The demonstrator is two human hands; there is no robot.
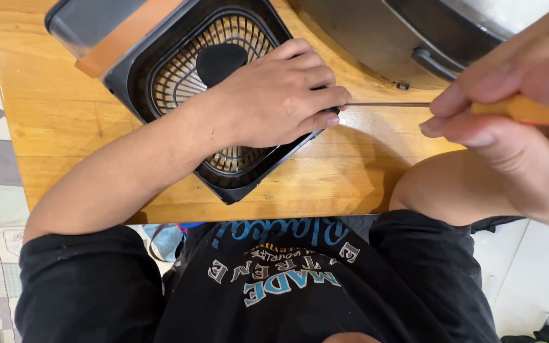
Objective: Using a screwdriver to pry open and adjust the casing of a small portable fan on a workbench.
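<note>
Your wooden table [58, 114] carries everything here, and the black fan housing [160, 63] is the thing to place the rest by. It lies flat on the tabletop, its square frame turned cornerwise to you, with a round grille [179, 76] of pale ribs and a dark hub [220, 60] at its centre, and a grey part with an orange band [122, 28] at its far left end. Beyond the housing, to its right, a large grey metal body [376, 38] with a dark handle sits at the table's far edge. Your left hand [274, 95] lies palm down over the right half of the housing, fingers curled close together and pressing on its right corner; the fingertips [338, 95] reach just past the frame's edge. To the right of the housing your right hand [516, 89] is closed around the orange handle of a screwdriver [528, 111], thumb and forefinger pinching its front end. The thin metal shaft [389, 104] runs level from that grip leftward to the housing's right corner, and its tip meets the frame right at your left fingertips, where they hide the exact contact point.
</note>
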